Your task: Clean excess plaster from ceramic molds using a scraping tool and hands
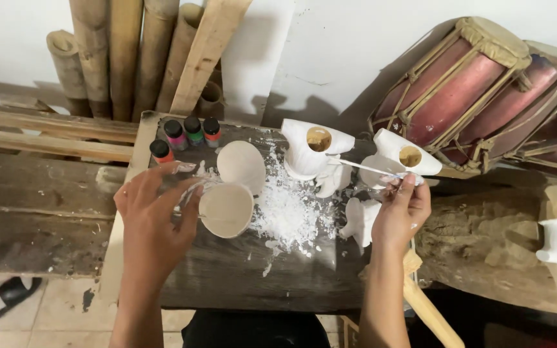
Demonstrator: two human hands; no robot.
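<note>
Two hands, left (156, 209) gripping round mould (225, 209), right (402, 209) pinching thin stick (362, 167), four paint bottles (185, 136) (behind)

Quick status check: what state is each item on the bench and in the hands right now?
Left hand: holds a clear plastic piece by the round casts.
Right hand: pinches a thin tool.
Thin tool: tip reaches toward the left vase.
Round casts: two, overlapping, flat faces up.
White vases: two, tipped, mouths showing.
Paint bottles: four, upright, capped.
White shavings: scattered.
Drums: leaning on the wall.
</note>
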